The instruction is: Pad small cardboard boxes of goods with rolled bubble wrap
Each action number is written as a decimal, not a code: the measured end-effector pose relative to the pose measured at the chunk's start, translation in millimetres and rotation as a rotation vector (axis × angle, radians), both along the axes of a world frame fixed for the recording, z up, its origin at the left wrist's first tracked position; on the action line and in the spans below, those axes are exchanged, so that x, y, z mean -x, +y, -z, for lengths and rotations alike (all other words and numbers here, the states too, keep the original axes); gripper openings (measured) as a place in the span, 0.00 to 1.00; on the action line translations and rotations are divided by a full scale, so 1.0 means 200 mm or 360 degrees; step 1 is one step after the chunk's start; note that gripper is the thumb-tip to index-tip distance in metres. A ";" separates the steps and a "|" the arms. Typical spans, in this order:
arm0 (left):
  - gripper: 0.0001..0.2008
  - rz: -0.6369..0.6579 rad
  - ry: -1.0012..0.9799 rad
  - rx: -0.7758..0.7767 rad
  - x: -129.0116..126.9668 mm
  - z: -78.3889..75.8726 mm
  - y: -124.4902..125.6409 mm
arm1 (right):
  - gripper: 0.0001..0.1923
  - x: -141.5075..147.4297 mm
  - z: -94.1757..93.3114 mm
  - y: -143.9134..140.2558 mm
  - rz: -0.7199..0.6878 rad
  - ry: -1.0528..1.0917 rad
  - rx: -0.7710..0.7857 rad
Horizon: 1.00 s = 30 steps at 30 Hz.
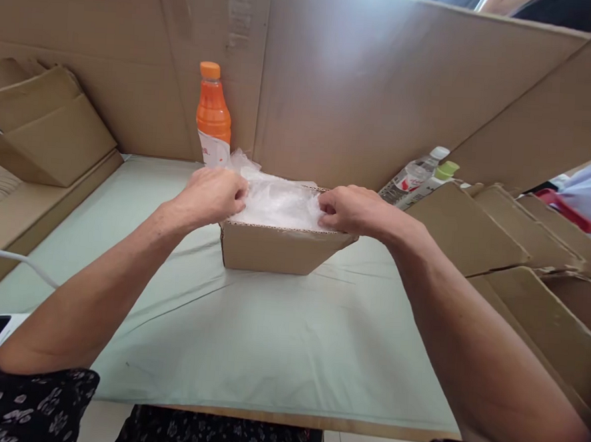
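A small open cardboard box (274,250) stands on the pale green table cover, filled to the top with thin clear plastic bags (281,203). My left hand (216,193) is at the box's left end, its fingers curled closed on the edge of the plastic. At the right end, my right hand (349,209) has its fingers bent and pinched on the plastic too. Some of the plastic sticks up at the back left corner, behind my left hand. What lies under the plastic inside the box is hidden.
An orange drink bottle (214,116) stands by the tall cardboard wall (354,84). A clear bottle (416,175) leans at the back right. Cardboard boxes (544,316) line the right side, and another box (45,126) sits at left. A white cable (18,255) reaches in from the left.
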<state>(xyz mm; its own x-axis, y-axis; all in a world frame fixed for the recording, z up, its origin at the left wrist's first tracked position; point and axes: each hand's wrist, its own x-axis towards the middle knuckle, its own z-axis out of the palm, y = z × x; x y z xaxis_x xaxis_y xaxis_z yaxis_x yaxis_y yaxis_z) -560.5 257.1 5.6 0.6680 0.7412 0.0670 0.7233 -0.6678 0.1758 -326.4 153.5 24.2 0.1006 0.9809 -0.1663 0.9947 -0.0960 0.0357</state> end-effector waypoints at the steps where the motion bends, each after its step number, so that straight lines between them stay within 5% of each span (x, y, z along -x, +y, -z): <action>1: 0.08 0.0066 0.0105 -0.0034 -0.01 -0.01 0.00 | 0.09 0.01 0.00 0.02 -0.0016 -0.0057 0.0104; 4: 0.12 0.0203 0.0296 -0.0093 -0.04 -0.03 -0.01 | 0.08 0.04 0.00 0.05 -0.0031 -0.0139 0.0266; 9: 0.14 0.0146 0.0283 -0.0138 0.00 -0.01 -0.02 | 0.03 0.07 0.00 0.00 -0.0007 -0.0184 0.0214; 14: 0.10 0.0086 -0.0293 -0.0024 0.03 -0.03 -0.08 | 0.11 0.13 -0.05 -0.10 0.0197 -0.0256 -0.0267; 17: 0.15 0.0236 -0.0345 0.0117 0.00 -0.05 -0.11 | 0.17 0.19 -0.06 -0.14 0.0013 -0.0076 -0.0485; 20: 0.19 0.0369 -0.0159 0.0215 -0.02 -0.03 -0.10 | 0.24 0.21 -0.03 -0.16 -0.0273 0.0226 -0.0215; 23: 0.26 0.0415 0.0003 0.0356 -0.02 0.00 -0.07 | 0.24 0.18 0.02 -0.16 -0.0262 0.0323 0.0067; 27: 0.29 0.0241 -0.0005 0.0346 -0.03 0.04 -0.03 | 0.17 0.16 0.06 -0.14 -0.0204 0.0270 0.0026; 30: 0.27 0.0098 0.0022 0.0111 -0.04 0.02 -0.05 | 0.13 0.17 0.04 -0.12 -0.0190 0.0217 0.0048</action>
